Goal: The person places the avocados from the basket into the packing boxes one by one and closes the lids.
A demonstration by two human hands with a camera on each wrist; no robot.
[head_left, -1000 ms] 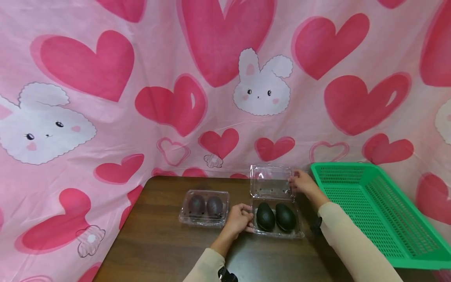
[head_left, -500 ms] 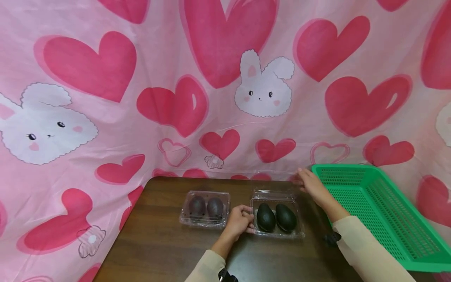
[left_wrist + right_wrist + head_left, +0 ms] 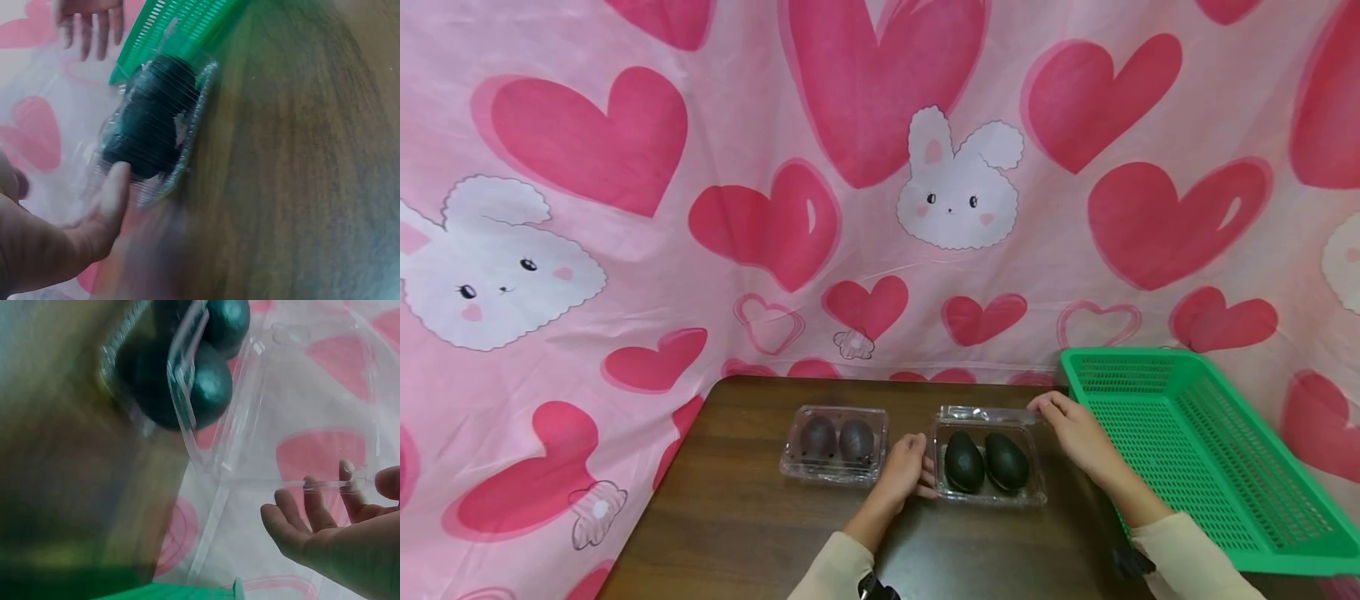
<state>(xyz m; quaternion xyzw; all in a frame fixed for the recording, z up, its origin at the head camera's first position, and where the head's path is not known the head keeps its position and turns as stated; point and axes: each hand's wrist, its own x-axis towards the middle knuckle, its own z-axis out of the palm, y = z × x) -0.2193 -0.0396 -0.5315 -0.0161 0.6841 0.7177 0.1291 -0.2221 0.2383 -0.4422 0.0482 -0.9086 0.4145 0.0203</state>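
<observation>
A clear plastic clamshell box [image 3: 1037, 492] stands on the table with two dark green avocados [image 3: 964, 462] in its base. Its lid [image 3: 988, 412] is swung up at the back hinge and looks like a thin strip in the head view. In the right wrist view the lid [image 3: 331, 381] spreads wide and see-through. My right hand [image 3: 1078, 433] holds the lid's right corner, fingertips across the edge and thumb close by. Beside the box's left wall rests my left hand [image 3: 904, 471], fingers loosely extended and fingertips right at the base; its thumb [image 3: 115, 187] points at the box.
A second clamshell [image 3: 835, 475], lid down over two dark avocados, sits left of my left hand. The large green basket [image 3: 1285, 546] is at the right. A pink heart-print cloth [image 3: 760, 100] hangs behind the brown table [image 3: 737, 533].
The lid has gone from standing upright to a thin strip at the hinge side. My right hand has moved down and slightly right with it. The left hand has turned slightly, its fingers looser.
</observation>
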